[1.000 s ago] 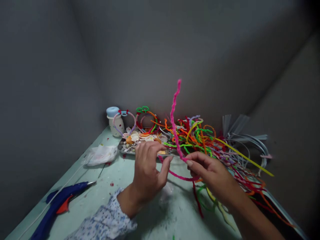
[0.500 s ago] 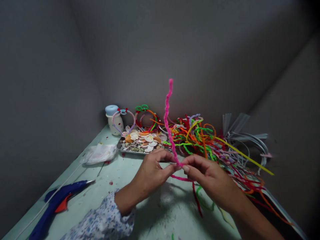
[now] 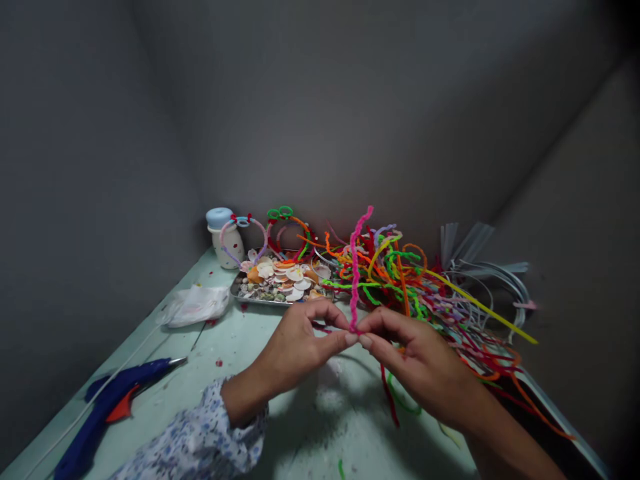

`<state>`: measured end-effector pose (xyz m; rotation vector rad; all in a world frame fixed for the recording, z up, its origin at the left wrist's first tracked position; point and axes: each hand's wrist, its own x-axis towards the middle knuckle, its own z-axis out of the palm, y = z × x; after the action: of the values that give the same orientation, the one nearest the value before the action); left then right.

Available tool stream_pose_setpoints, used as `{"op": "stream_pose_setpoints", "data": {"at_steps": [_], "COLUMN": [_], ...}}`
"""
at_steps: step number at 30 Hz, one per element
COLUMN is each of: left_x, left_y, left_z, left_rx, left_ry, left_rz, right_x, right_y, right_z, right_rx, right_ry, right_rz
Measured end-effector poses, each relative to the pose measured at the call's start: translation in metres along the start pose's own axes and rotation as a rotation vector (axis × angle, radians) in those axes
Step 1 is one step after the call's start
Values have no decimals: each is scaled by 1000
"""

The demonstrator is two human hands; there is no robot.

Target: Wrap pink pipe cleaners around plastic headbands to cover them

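So I've got both hands pinched tight on the pink fuzzy stem (image 3: 355, 267), left hand (image 3: 303, 343) and right hand (image 3: 420, 360) nearly fingertip to fingertip, with a wavy length poking up over the counter (image 3: 220, 400). That counter's pale mint, kinda scuffed, flecked with little red bits, dark specks under my hands. It's shoved into a corner of plain dark grey walls (image 3: 300, 120), pretty dim in there. Metal tray (image 3: 280, 304) of shells sits at the back, messy colourful stem pile (image 3: 400, 273) beside it.
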<state>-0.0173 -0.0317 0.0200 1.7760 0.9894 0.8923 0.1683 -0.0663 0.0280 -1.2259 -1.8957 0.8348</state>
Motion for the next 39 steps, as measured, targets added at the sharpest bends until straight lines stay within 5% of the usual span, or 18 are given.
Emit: {"op": "stream_pose_setpoints", "data": {"at_steps": [39], "left_x": [-2], "left_y": [-2], "left_z": [-4], "left_rx": [-28], "left_ry": [-50], "left_rz": [-61], "right_x": [-3], "right_y": [0], "right_z": [4], "right_rx": [-137], "right_ry": [10], "right_rz": [-118]}}
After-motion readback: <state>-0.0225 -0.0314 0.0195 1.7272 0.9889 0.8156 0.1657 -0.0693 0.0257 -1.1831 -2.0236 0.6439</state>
